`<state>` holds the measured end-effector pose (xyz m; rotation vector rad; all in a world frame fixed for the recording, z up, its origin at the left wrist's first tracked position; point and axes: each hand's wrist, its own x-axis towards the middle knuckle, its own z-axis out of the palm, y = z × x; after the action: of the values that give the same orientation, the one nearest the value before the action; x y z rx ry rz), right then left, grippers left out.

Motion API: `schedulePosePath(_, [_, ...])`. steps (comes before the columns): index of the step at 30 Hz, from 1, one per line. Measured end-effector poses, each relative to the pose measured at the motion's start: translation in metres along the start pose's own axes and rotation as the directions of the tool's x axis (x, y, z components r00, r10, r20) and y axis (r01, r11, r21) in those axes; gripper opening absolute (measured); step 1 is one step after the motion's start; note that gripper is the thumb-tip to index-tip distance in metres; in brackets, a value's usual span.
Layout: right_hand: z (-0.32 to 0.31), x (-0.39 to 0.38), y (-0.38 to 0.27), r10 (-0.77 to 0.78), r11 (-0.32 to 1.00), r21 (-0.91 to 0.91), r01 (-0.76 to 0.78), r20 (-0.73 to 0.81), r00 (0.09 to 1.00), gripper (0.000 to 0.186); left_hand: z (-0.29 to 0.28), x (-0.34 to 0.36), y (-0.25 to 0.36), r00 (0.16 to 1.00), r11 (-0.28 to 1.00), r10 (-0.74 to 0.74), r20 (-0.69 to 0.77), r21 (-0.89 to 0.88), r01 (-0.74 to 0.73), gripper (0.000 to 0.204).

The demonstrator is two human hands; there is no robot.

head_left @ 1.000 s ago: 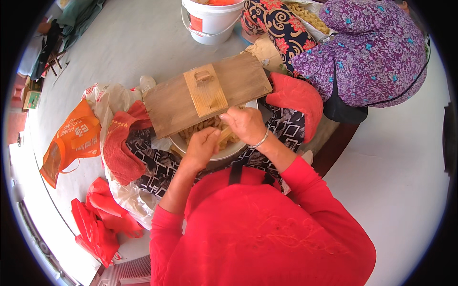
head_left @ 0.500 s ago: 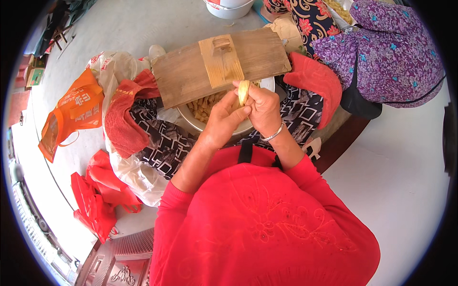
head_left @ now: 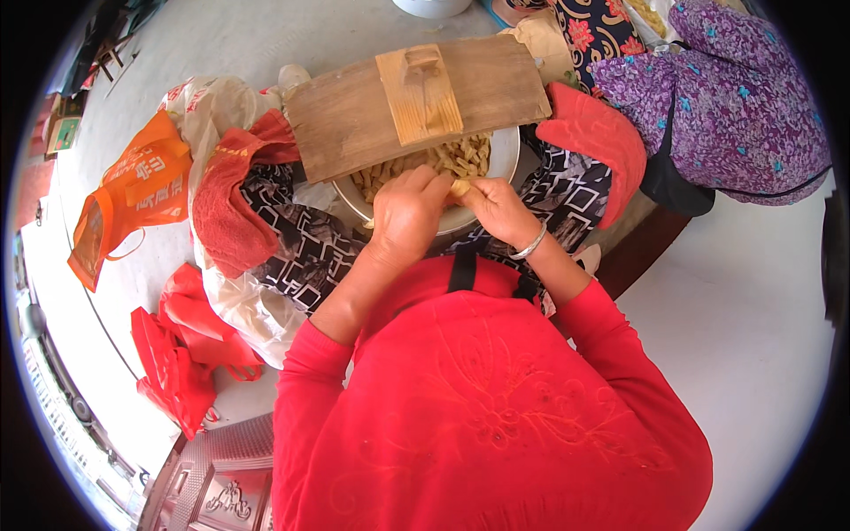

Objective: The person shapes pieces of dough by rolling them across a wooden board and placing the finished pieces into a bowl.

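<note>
Over a pale metal basin (head_left: 506, 159) in my lap, my two hands meet at a small yellow piece of food (head_left: 459, 188); its exact kind I cannot make out. My right hand (head_left: 503, 212), with a silver bangle at the wrist, pinches one end. My left hand (head_left: 409, 212) is closed at the other end, its back hiding the fingertips. Short yellowish strips (head_left: 465, 157) fill the basin. A wooden board (head_left: 341, 119) lies across its far side, with a lighter wooden block (head_left: 419, 93) fixed on top.
Red towels (head_left: 235, 208) cover my knees. On the left are an orange bag (head_left: 142, 186), a red bag (head_left: 181, 345) and white plastic (head_left: 252, 310). At right sits another person in purple floral clothes (head_left: 735, 106). A white bucket (head_left: 432, 7) stands beyond the board.
My hands have moved down and nearer to me, and the left has turned its back upward. The yellow piece is now mostly hidden between the fingers. More of the basin's strips show.
</note>
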<state>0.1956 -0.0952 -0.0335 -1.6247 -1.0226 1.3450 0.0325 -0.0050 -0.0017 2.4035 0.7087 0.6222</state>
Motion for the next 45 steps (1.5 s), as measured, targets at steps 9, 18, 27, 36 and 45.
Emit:
schedulePosePath(9, [0.016,0.001,-0.006,-0.004,0.789,0.613,-0.035,0.063,0.998,0.015,-0.01,-0.003,0.023,0.985,0.933,-0.175,0.004,-0.318,0.167,0.025])
schedulePosePath(18, [0.023,0.002,-0.031,-0.438,0.885,-0.059,0.461,-0.44,0.784,0.008,0.013,0.008,-0.004,0.849,0.463,-0.474,0.235,-0.753,0.467,0.024])
schedulePosePath(27, [-0.008,-0.002,-0.027,-0.31,0.916,0.138,0.377,-0.356,0.882,0.045,-0.026,-0.027,-0.006,0.992,0.993,-0.107,-0.073,0.049,0.111,0.007])
schedulePosePath(36, [-0.032,0.017,-0.073,0.09,0.986,0.112,-0.126,0.281,0.955,0.017,-0.027,0.005,-0.002,1.0,1.0,0.0,-0.005,-0.027,0.0,0.01])
schedulePosePath(45, [-0.038,0.044,-0.084,-0.119,0.983,0.137,0.12,-0.017,0.993,0.012,-0.043,0.039,-0.049,0.841,0.539,-0.397,0.367,-0.649,0.538,0.019])
